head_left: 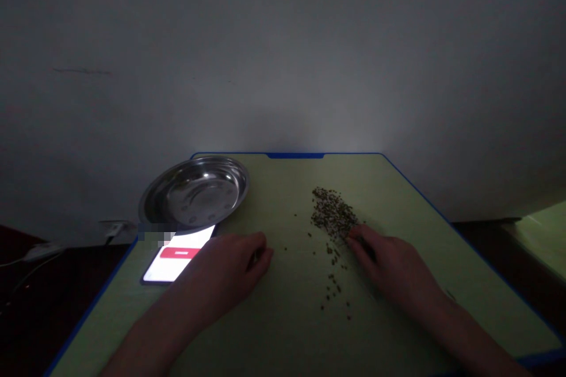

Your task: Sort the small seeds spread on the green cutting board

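A heap of small dark seed-like bits [333,210] lies right of the middle of the table [283,188], with several loose bits scattered on its near side. My right hand [389,256] reaches the near right edge of the heap, thumb and forefinger pinched together; whatever is between the fingertips is too small to make out. My left hand [239,259] rests over the table to the left of the heap, its fingers curled in and thumb against the forefinger. What that hand holds, if anything, is hidden.
A shallow steel basin [198,191] stands at the left, its near rim over a lit phone [170,268] beside my left forearm. A grey wall [283,53] rises behind the table. Cables with a plug [115,228] lie off the left side.
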The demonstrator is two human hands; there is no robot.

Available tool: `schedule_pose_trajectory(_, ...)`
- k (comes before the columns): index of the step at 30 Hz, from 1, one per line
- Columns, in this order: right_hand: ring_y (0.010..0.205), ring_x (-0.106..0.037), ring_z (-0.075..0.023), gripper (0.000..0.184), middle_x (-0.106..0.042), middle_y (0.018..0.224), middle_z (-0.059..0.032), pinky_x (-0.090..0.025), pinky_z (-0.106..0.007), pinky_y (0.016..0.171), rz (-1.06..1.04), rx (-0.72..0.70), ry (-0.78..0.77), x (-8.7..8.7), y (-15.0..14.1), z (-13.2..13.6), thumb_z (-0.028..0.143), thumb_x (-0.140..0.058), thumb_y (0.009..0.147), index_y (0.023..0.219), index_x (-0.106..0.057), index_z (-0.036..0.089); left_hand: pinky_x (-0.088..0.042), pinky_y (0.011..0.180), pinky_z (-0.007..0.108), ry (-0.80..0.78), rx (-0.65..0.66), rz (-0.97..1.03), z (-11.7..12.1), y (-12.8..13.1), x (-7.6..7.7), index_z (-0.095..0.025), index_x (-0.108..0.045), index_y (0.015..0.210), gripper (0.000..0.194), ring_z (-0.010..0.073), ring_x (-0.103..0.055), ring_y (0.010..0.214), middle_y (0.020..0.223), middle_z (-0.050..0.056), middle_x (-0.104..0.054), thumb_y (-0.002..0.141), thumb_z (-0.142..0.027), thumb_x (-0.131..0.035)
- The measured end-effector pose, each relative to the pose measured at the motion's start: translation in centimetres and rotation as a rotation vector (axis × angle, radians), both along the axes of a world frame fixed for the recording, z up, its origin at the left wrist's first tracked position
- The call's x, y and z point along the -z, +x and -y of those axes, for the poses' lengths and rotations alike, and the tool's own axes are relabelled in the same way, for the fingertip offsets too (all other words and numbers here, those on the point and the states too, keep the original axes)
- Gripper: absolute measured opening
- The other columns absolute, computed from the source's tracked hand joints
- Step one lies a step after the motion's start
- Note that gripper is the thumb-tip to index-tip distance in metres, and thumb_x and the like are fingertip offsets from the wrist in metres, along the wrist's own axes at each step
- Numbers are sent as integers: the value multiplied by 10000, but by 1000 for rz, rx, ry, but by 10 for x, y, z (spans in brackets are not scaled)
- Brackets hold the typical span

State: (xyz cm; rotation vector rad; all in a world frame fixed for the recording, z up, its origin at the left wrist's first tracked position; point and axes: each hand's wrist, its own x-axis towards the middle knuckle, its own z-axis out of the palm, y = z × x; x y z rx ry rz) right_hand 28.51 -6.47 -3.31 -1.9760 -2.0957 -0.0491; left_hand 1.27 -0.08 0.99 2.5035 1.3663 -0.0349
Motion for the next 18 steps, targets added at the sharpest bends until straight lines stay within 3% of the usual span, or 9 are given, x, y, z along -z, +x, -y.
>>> schedule_pose_trajectory(11,559,-660,-227,287,-703,671,-51,-400,-318,517,21,-8,-17,-1,-8,-3,343,-373,936,950,-627,208,-231,514,269,21,16,-6,0,-1,2,-183,-542,713,351,128,-483,553,629,14,-554,908,-394,-341)
schedule_pose_trajectory(18,500,-634,-205,270,-679,614,-36,-332,-291,468,53,-82,1,-3,-23,-9,338,-379,934,931,-613,203,-242,512,267,-1,-8,41,1,0,1,-183,-547,716,334,126,-472,556,636,9,-548,901,-389,-361)
